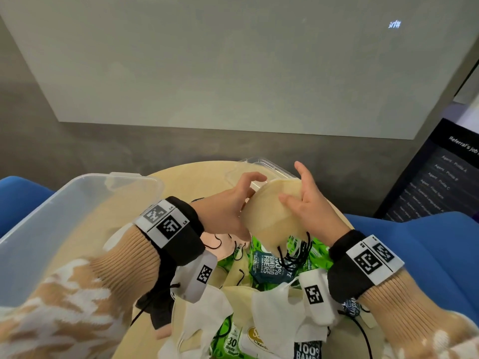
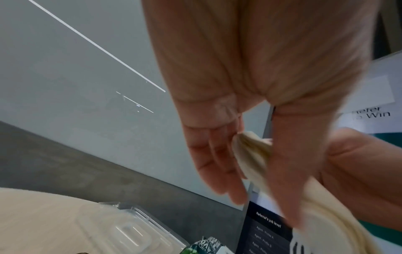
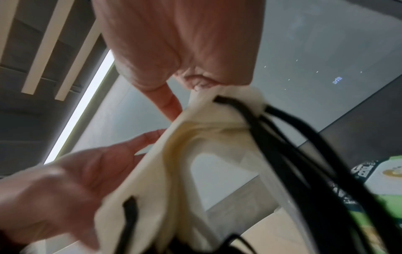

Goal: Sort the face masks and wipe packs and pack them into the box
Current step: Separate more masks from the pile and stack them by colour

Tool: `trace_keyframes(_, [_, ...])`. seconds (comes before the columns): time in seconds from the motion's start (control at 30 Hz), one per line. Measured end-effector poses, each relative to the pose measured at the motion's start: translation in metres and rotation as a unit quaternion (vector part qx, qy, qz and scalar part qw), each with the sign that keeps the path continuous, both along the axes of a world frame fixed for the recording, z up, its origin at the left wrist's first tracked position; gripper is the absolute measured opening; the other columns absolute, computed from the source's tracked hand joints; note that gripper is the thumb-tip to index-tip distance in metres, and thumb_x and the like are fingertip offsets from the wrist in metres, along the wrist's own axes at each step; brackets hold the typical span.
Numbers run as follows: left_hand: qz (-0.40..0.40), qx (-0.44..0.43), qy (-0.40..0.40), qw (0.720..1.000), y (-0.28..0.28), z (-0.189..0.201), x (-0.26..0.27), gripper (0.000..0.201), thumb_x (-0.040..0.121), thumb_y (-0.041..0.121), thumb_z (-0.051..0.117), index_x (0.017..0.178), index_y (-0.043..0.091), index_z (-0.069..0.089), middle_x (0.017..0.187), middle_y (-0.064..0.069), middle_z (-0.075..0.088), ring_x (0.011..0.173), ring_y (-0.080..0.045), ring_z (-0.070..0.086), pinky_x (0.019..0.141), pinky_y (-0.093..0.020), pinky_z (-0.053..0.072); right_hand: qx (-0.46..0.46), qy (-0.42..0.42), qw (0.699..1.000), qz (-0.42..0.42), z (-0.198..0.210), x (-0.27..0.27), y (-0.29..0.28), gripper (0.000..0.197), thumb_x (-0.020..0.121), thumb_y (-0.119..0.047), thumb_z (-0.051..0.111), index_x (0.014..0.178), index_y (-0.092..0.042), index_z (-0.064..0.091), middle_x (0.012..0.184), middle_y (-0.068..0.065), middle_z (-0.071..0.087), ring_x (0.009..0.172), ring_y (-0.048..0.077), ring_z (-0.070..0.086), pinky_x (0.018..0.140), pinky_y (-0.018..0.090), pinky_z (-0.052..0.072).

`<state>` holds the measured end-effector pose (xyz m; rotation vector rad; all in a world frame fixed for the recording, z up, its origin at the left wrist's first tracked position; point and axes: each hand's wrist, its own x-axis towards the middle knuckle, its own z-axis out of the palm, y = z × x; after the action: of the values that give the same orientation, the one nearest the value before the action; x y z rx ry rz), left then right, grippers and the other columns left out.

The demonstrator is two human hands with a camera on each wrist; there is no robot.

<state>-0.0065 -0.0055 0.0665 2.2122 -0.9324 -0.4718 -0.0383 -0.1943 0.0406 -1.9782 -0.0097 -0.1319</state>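
Cream-coloured, soft and folded, a stack of fabric face masks (image 1: 273, 213) is held in the air between both hands above the round pale wooden table (image 1: 181, 182). The left hand (image 1: 228, 206) grips the stack's left edge, thumb on one face and curled fingers on the other, as the left wrist view shows with the cream edge pinched between thumb and fingers (image 2: 217, 165). The right hand (image 1: 308, 206) holds the stack's right side with the thumb pressed on the front face, the index finger raised straight, and the other fingers behind the fabric. Black elastic ear loops (image 1: 298, 251) hang in a bunch from the stack's lower edge.

Below the stack, on the table, lies a loose heap: green wipe packs with dark blue labels (image 1: 267, 265), white face masks (image 1: 280, 309) and further cream masks, mixed and overlapping. At the table's left edge, raised and close to the camera, is the clear plastic box (image 1: 64, 218), its opening in view. At the table's far edge, behind the held stack, lies a clear plastic lid (image 1: 261, 164), flat on the wood. Blue seats (image 1: 414, 255) flank the table on both sides, and a dark printed sign (image 1: 435, 177) stands beyond the table to the right.
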Motion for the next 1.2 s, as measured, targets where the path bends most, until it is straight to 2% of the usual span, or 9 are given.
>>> trace_keyframes(0.1, [0.002,-0.089,0.082,0.993,0.003,0.005,-0.003,0.103,0.064,0.004,0.084,0.136,0.035,0.018,0.122,0.001,0.047,0.091,-0.008,0.06,0.077,-0.019,0.052,-0.009,-0.024,1.0,0.013,0.0,-0.001,0.0,0.074,0.096,-0.018,0.053,0.151,-0.032,0.006,0.154,0.002,0.027,0.138,0.02,0.034,0.113,0.045,0.032])
trace_keyframes(0.27, [0.078,-0.241,0.028,0.967,-0.004,0.003,-0.002,0.037,0.076,-0.001,0.072,0.099,0.022,0.054,0.097,-0.014,0.062,0.078,-0.019,0.061,0.07,-0.039,0.053,0.036,-0.036,0.998,0.044,-0.001,-0.002,0.004,0.091,0.084,-0.029,0.068,0.149,-0.04,0.006,0.143,0.008,0.045,0.127,0.016,0.05,0.103,0.04,0.045])
trace_keyframes(0.33, [0.108,-0.258,-0.02,0.96,-0.001,0.002,0.001,0.019,0.074,0.007,0.069,0.084,0.02,0.06,0.087,-0.007,0.063,0.074,-0.024,0.057,0.068,-0.045,0.05,0.032,-0.003,0.996,0.078,-0.001,-0.004,0.001,0.103,0.079,-0.017,0.076,0.15,-0.036,0.003,0.127,0.006,0.057,0.106,0.003,0.062,0.088,0.024,0.052])
trace_keyframes(0.4, [0.128,-0.265,-0.019,0.956,0.002,0.003,0.003,0.016,0.077,0.005,0.069,0.078,0.019,0.063,0.082,-0.008,0.063,0.074,-0.027,0.056,0.071,-0.049,0.049,0.028,0.025,0.994,0.106,-0.001,-0.008,-0.002,0.104,0.078,-0.003,0.074,0.151,-0.033,0.006,0.107,0.005,0.068,0.083,0.013,0.07,0.068,0.023,0.053])
trace_keyframes(0.57, [0.081,-0.236,0.044,0.967,0.0,0.003,-0.002,0.015,0.075,-0.002,0.073,0.077,0.012,0.069,0.077,0.01,0.068,0.078,-0.002,0.061,0.08,-0.014,0.046,0.062,0.017,0.992,0.108,-0.002,-0.012,0.003,0.096,0.079,0.007,0.068,0.149,-0.031,0.015,0.091,0.002,0.069,0.066,0.014,0.068,0.063,0.026,0.052])
trace_keyframes(0.7, [0.146,-0.293,0.066,0.943,0.003,0.0,-0.001,0.017,0.077,-0.011,0.067,0.072,0.005,0.068,0.067,0.006,0.069,0.069,-0.003,0.064,0.072,-0.014,0.049,0.091,0.02,0.993,0.078,-0.012,-0.013,-0.001,0.092,0.081,0.004,0.069,0.149,-0.031,0.017,0.079,0.001,0.069,0.055,0.013,0.062,0.063,0.026,0.051])
trace_keyframes(0.83, [0.179,-0.314,0.082,0.929,0.01,-0.004,0.0,0.014,0.076,-0.011,0.067,0.075,0.003,0.069,0.07,0.006,0.072,0.073,-0.003,0.066,0.074,-0.014,0.051,0.132,0.034,0.99,0.032,-0.024,-0.017,-0.009,0.089,0.078,0.003,0.071,0.146,-0.028,0.023,0.094,0.01,0.069,0.067,0.013,0.068,0.078,0.024,0.052])
trace_keyframes(0.97, [0.136,-0.259,0.127,0.948,0.005,-0.012,-0.008,0.021,0.076,-0.011,0.068,0.081,0.009,0.071,0.077,0.01,0.073,0.079,0.002,0.066,0.073,-0.011,0.049,0.114,0.026,0.992,0.054,-0.033,-0.02,-0.003,0.089,0.076,0.003,0.073,0.143,-0.031,0.025,0.103,0.011,0.071,0.098,0.022,0.068,0.099,0.041,0.048])
trace_keyframes(1.2, [0.226,-0.319,0.074,0.917,0.014,-0.015,-0.005,0.022,0.075,-0.012,0.067,0.079,0.008,0.072,0.076,0.008,0.073,0.075,-0.002,0.067,0.078,-0.018,0.053,0.144,0.041,0.988,0.039,-0.045,-0.026,-0.011,0.085,0.078,0.002,0.071,0.144,-0.029,0.027,0.098,0.009,0.069,0.094,0.017,0.07,0.093,0.029,0.051])
